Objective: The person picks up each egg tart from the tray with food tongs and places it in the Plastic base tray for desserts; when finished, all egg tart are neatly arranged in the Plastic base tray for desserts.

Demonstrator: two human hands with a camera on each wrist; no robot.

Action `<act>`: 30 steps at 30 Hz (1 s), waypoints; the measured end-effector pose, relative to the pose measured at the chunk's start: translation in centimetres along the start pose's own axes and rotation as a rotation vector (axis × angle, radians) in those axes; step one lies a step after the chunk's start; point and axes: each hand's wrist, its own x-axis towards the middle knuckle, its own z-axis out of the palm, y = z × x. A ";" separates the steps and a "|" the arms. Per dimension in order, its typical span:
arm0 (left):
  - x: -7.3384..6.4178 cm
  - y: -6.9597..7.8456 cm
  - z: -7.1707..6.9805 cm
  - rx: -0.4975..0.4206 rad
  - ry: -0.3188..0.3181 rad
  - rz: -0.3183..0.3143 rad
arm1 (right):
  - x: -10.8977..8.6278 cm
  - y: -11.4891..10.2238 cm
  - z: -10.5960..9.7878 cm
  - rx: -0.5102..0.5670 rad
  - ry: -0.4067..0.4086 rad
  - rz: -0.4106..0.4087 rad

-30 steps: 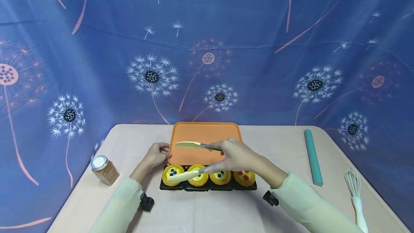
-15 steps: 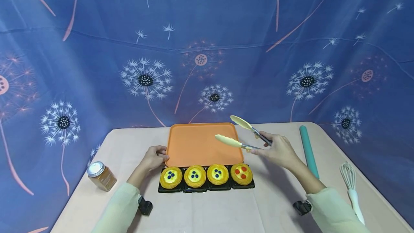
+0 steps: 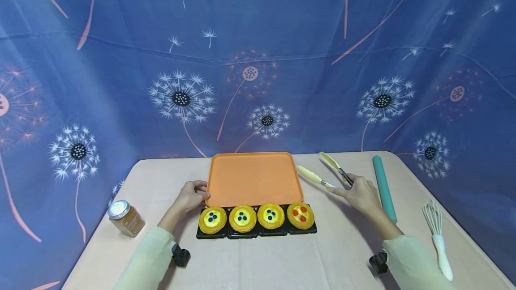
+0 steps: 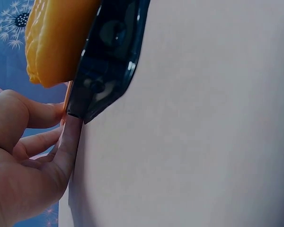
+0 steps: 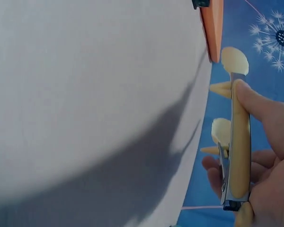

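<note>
An orange tray (image 3: 255, 179) lies at the middle back of the table. My left hand (image 3: 190, 197) pinches its left edge near the front corner, thumb and fingers on either side in the left wrist view. Right of the tray, my right hand (image 3: 362, 195) grips a pair of tongs (image 5: 240, 142) with cream tips and metal arms. The tongs are spread apart, nothing between their tips. Along the tray's front edge, a row of egg tarts sits in black plastic holders (image 3: 243, 235): three blueberry-topped tarts (image 3: 242, 219) and one red-topped tart (image 3: 300, 216) at the right end.
At the left stands a jar (image 3: 126, 218) with a silver lid and brown contents. On the right lie a teal rolling pin (image 3: 384, 188) and a white-handled whisk (image 3: 438, 240). A blue dandelion-print curtain (image 3: 306, 102) rises behind the table.
My right hand has carried the tongs from over the tarts and tray out to the right and lower. The left hand stays at the tray's edge. The head view has shifted slightly.
</note>
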 end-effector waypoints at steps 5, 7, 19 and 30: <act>0.0 0.1 0.0 0.000 -0.001 -0.003 | 0.2 -0.1 0.9 -0.030 0.015 0.050; -0.1 0.1 0.1 -0.001 -0.002 -0.006 | 0.0 -0.2 1.2 -0.037 0.014 0.065; -0.4 -0.1 0.0 -0.005 -0.006 -0.001 | -0.6 -0.4 1.8 -0.114 0.018 0.137; -0.6 -0.1 0.1 0.004 -0.015 -0.008 | -1.8 -1.4 1.3 -0.119 -0.100 0.218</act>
